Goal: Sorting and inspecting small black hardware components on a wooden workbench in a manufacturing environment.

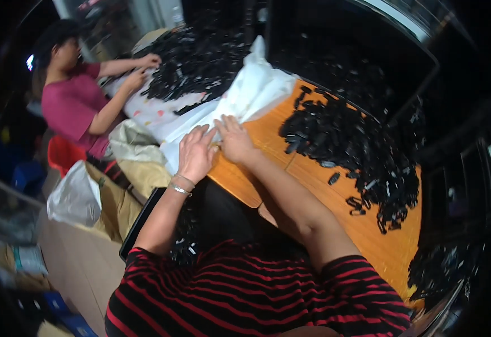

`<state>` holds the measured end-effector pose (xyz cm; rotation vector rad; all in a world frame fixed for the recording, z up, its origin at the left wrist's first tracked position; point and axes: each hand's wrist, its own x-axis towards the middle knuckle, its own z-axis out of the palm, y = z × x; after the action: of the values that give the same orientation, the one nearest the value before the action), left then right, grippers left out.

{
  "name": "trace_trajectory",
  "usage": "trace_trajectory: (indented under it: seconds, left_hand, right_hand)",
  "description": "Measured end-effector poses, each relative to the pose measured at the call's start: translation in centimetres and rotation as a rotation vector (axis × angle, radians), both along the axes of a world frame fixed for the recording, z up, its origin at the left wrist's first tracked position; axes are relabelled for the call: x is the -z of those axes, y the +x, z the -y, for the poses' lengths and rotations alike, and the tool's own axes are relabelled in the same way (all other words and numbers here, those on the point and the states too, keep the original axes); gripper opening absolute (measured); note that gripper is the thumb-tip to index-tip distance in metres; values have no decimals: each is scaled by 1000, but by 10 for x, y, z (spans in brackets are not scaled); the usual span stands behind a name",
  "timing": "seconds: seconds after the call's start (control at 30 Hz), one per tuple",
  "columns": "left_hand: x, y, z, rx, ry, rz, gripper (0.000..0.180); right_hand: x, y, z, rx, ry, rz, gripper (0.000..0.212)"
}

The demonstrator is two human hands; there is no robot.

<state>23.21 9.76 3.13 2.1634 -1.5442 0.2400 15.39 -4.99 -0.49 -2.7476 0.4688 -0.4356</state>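
Observation:
My left hand (196,151) and my right hand (234,139) lie side by side on the near edge of a white plastic sheet (251,92) at the edge of the wooden table (290,168). Both press or pinch the sheet with fingers curled; a thin bracelet circles my left wrist. A heap of small black plastic parts (346,140) lies on the bare wood just to the right of my right hand, apart from it. A second, larger heap of black parts (198,59) sits on the sheet farther back.
Another person in a pink top (71,106) sits at the far left, both hands in the far heap. A white bag (76,196) and brown sacks (139,174) stand by the table's left side. A dark tray with black parts (183,236) lies near my lap.

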Motion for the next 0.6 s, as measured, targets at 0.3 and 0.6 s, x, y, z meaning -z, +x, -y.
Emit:
trace_trajectory:
  seconds: [0.3,0.6]
  left_hand:
    - [49,32,30,5,248,-122,63]
    - [41,26,46,-34,353,0,72]
  right_hand:
    - [2,-10,-1,-23,-48,-1,57]
    - [-26,-40,-6,-7,174,-44,35]
